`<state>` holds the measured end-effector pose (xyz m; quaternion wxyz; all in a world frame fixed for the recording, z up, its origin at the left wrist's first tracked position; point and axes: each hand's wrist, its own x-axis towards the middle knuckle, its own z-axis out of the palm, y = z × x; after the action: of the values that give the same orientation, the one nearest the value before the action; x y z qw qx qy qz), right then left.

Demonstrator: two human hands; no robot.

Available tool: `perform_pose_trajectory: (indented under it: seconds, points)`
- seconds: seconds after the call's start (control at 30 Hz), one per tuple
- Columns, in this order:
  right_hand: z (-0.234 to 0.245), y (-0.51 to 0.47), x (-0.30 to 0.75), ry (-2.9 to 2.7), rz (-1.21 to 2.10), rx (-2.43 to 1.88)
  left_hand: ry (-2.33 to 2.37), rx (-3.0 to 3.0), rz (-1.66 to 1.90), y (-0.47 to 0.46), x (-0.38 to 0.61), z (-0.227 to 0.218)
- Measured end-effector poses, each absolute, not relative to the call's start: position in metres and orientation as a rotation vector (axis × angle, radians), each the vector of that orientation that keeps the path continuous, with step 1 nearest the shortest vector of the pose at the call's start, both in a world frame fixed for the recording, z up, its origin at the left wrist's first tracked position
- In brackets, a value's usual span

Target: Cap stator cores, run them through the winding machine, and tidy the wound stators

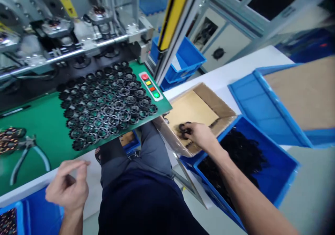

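My right hand (pixel 200 135) is over the cardboard box (pixel 222 105) on the right, its fingers closed on small black plastic rings (pixel 184 129). A flat tan sheet (pixel 192 105) lies inside that box. On the left, my left hand (pixel 69 184) hangs in front of the table edge, fingers curled and thumb and forefinger close together; nothing shows in it. Many black ring-shaped plastic parts (pixel 107 104) stand in rows on the green work mat (pixel 49 112), between the hands and the machine.
Blue-handled pliers (pixel 30 147) and copper-wound parts (pixel 10 139) lie at the mat's left. A button panel (pixel 151 86) sits at its right corner. Below my right forearm is a blue bin (pixel 282 165) with black parts. Machine fixtures (pixel 56 29) line the back, beside a yellow-striped post (pixel 174 16).
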<state>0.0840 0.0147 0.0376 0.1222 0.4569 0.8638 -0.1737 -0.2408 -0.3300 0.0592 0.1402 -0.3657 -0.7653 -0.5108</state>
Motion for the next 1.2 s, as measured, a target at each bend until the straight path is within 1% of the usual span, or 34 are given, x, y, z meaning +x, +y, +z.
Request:
perform_pose_trajectory:
  seconds: [0.1,0.17,0.23,0.33,0.43,0.57,0.7,0.97,1.2]
  points:
    - [0.079,0.004,0.088,2.591,-0.461,1.343,-1.904,-0.736,-1.459,-0.316,-0.282,0.056]
    - [0.119,-0.009,0.082,2.77,-0.515,1.263,-1.849,-0.56,-1.443,-0.302,-0.302,0.053]
    - [0.164,-0.025,0.061,3.022,-0.593,1.097,-1.832,-0.498,-1.451,-0.291,-0.312,0.049]
    - [0.221,-0.048,-0.007,3.253,-0.591,0.89,-1.853,-0.544,-1.476,-0.284,-0.314,0.043]
    - [0.247,-0.057,-0.099,3.297,-0.493,0.741,-1.873,-0.608,-1.518,-0.288,-0.313,0.038]
    - [0.233,-0.052,-0.204,3.224,-0.378,0.677,-1.825,-0.694,-1.602,-0.296,-0.315,0.034]
    - [0.207,-0.05,-0.252,3.097,-0.333,0.731,-1.754,-0.728,-1.689,-0.297,-0.318,0.032]
    - [0.184,-0.044,-0.262,2.89,-0.232,0.912,-1.699,-0.803,-1.73,-0.297,-0.321,0.029]
    - [0.167,-0.036,-0.257,2.893,-0.213,0.91,-1.688,-0.801,-1.733,-0.295,-0.322,0.03]
